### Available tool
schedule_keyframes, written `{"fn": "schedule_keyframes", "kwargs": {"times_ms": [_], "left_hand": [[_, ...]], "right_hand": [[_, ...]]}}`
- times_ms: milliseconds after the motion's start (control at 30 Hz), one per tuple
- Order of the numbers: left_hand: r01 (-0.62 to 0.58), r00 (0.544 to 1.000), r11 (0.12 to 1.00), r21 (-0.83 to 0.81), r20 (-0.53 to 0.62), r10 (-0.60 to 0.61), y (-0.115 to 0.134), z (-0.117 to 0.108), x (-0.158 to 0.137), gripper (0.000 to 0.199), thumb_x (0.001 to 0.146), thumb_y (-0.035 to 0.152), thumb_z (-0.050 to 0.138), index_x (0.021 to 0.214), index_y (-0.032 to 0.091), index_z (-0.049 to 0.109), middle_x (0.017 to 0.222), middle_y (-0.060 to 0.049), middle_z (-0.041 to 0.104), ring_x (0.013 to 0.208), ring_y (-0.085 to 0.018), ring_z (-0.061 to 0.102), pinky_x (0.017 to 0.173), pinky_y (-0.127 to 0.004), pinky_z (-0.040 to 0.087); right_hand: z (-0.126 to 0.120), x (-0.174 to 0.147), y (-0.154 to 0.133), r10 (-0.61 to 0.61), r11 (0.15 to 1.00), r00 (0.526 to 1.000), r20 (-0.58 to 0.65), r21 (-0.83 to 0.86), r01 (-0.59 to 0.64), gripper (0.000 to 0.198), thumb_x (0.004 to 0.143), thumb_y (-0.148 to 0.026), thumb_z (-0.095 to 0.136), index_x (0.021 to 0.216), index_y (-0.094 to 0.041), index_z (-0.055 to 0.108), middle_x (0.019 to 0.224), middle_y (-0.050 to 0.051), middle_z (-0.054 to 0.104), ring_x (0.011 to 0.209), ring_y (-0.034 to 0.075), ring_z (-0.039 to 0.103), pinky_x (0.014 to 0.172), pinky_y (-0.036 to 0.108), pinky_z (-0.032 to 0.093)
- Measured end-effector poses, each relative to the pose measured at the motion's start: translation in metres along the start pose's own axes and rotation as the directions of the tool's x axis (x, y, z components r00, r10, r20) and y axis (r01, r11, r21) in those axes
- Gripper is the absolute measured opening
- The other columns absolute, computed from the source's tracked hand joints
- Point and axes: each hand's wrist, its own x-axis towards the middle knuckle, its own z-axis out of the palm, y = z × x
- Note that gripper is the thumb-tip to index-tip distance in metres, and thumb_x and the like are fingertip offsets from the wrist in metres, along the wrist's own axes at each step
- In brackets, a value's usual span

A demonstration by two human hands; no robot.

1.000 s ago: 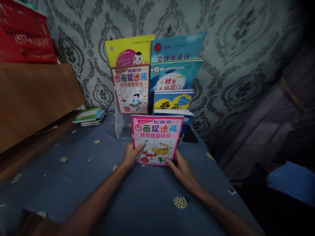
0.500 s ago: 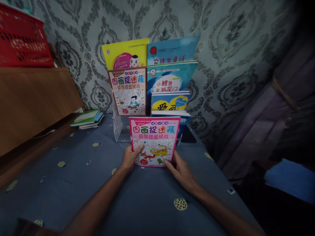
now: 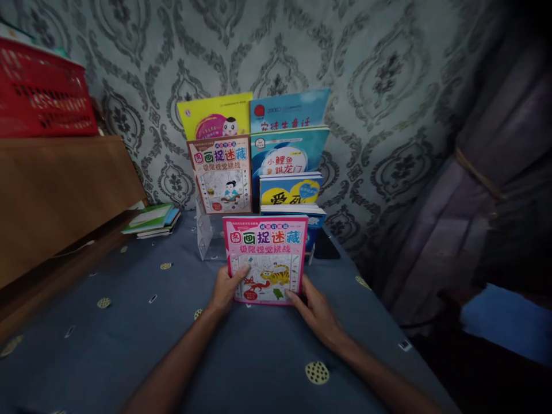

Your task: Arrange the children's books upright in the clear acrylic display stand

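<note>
A pink-covered picture book (image 3: 266,261) with a tiger and a fox on its front is held upright between both hands. My left hand (image 3: 225,287) grips its left edge, thumb on the cover. At the lower right edge, my right hand (image 3: 317,305) has its thumb over the cover. The fingers behind the book are hidden. Just beyond it stands a clear book rack (image 3: 210,236). A brown-bordered book (image 3: 222,175) and a yellow book (image 3: 215,112) fill its left side. On the right are a blue-green book (image 3: 291,149) and blue-and-yellow books (image 3: 290,190).
A small stack of books (image 3: 153,219) lies at the back left, beside a wooden cabinet (image 3: 64,195) bearing a red basket (image 3: 47,89). A dark flat object (image 3: 326,247) rests right of the rack. A tied curtain (image 3: 457,201) hangs at right. Dark patterned cloth (image 3: 142,339) covers the surface.
The view has shifted, so the rack and books appear lower and slightly left. Both hands keep hold of the pink picture book, with little change in its place before the rack.
</note>
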Motion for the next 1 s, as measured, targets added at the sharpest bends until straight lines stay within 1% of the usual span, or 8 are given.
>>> {"fn": "schedule_keyframes", "kwargs": {"times_ms": [67, 233, 400, 567, 633, 733, 867, 1000], "left_hand": [[-0.011, 1.000, 1.000, 0.011, 0.015, 0.011, 0.000, -0.001, 0.000, 0.073, 0.057, 0.066, 0.088, 0.100, 0.008, 0.076, 0.092, -0.014, 0.081, 0.081, -0.030, 0.077, 0.078, -0.040, 0.063], [-0.081, 0.997, 0.997, 0.009, 0.010, 0.081, 0.004, 0.000, 0.001, 0.071, 0.064, 0.068, 0.083, 0.103, 0.011, 0.075, 0.099, -0.013, 0.080, 0.090, -0.030, 0.077, 0.086, -0.040, 0.062], [-0.079, 0.997, 0.997, -0.007, 0.007, 0.079, 0.006, -0.006, 0.001, 0.070, 0.066, 0.069, 0.082, 0.109, 0.013, 0.073, 0.104, -0.013, 0.079, 0.102, -0.031, 0.074, 0.093, -0.042, 0.059], [-0.109, 0.979, 0.991, 0.083, -0.165, 0.122, 0.011, -0.025, -0.003, 0.064, 0.071, 0.069, 0.078, 0.109, 0.018, 0.073, 0.108, -0.010, 0.078, 0.115, -0.029, 0.068, 0.098, -0.037, 0.054], [-0.132, 0.972, 0.982, 0.133, -0.179, 0.155, 0.016, -0.032, -0.008, 0.059, 0.075, 0.067, 0.075, 0.108, 0.018, 0.073, 0.104, -0.009, 0.077, 0.111, -0.028, 0.067, 0.093, -0.036, 0.054], [-0.184, 0.969, 0.948, 0.260, -0.111, 0.219, 0.028, -0.038, -0.017, 0.052, 0.080, 0.066, 0.070, 0.098, 0.018, 0.073, 0.091, -0.006, 0.074, 0.097, -0.026, 0.066, 0.085, -0.034, 0.053], [-0.265, 0.961, 0.874, 0.408, 0.032, 0.276, 0.041, -0.038, -0.031, 0.050, 0.086, 0.068, 0.061, 0.079, 0.019, 0.069, 0.076, -0.002, 0.066, 0.074, -0.018, 0.056, 0.069, -0.027, 0.047], [-0.256, 0.966, 0.872, 0.418, 0.082, 0.244, 0.044, -0.034, -0.039, 0.051, 0.089, 0.068, 0.055, 0.078, 0.020, 0.065, 0.075, -0.001, 0.062, 0.070, -0.017, 0.052, 0.062, -0.025, 0.043]], "right_hand": [[0.001, 0.000, 0.001, -0.004, 1.000, 1.000, 0.005, 0.010, 0.004, 0.037, 0.096, -0.053, 0.049, 0.117, -0.023, 0.054, 0.114, 0.013, 0.075, 0.100, 0.029, 0.073, 0.087, 0.048, 0.060], [0.004, -0.001, 0.007, -0.037, 0.999, 0.995, -0.092, -0.038, 0.034, 0.040, 0.096, -0.056, 0.046, 0.114, -0.024, 0.061, 0.111, 0.012, 0.076, 0.099, 0.032, 0.073, 0.084, 0.048, 0.061], [0.002, 0.000, -0.001, -0.046, 0.997, 0.997, -0.059, -0.072, 0.042, 0.042, 0.095, -0.056, 0.047, 0.111, -0.023, 0.065, 0.108, 0.013, 0.077, 0.094, 0.032, 0.073, 0.080, 0.046, 0.062], [-0.003, 0.001, -0.013, -0.058, 0.995, 0.998, -0.014, -0.079, 0.057, 0.047, 0.096, -0.058, 0.044, 0.111, -0.022, 0.069, 0.099, 0.011, 0.078, 0.072, 0.027, 0.071, 0.069, 0.041, 0.062], [-0.005, 0.003, -0.015, -0.068, 0.992, 0.997, -0.021, -0.113, 0.065, 0.048, 0.095, -0.060, 0.046, 0.110, -0.022, 0.071, 0.097, 0.011, 0.079, 0.066, 0.026, 0.069, 0.065, 0.041, 0.061], [-0.009, 0.006, -0.021, -0.074, 0.986, 0.997, -0.031, -0.152, 0.069, 0.049, 0.091, -0.062, 0.051, 0.109, -0.021, 0.072, 0.097, 0.011, 0.079, 0.062, 0.025, 0.067, 0.062, 0.042, 0.062], [-0.015, 0.012, -0.043, -0.071, 0.997, 0.997, -0.033, 0.010, 0.072, 0.053, 0.092, -0.063, 0.052, 0.121, -0.021, 0.068, 0.110, 0.012, 0.078, 0.082, 0.029, 0.074, 0.072, 0.042, 0.065], [-0.019, 0.013, -0.062, -0.069, 0.993, 0.996, -0.055, 0.087, 0.074, 0.054, 0.091, -0.063, 0.055, 0.126, -0.022, 0.064, 0.112, 0.012, 0.077, 0.088, 0.031, 0.074, 0.070, 0.042, 0.066]]}}
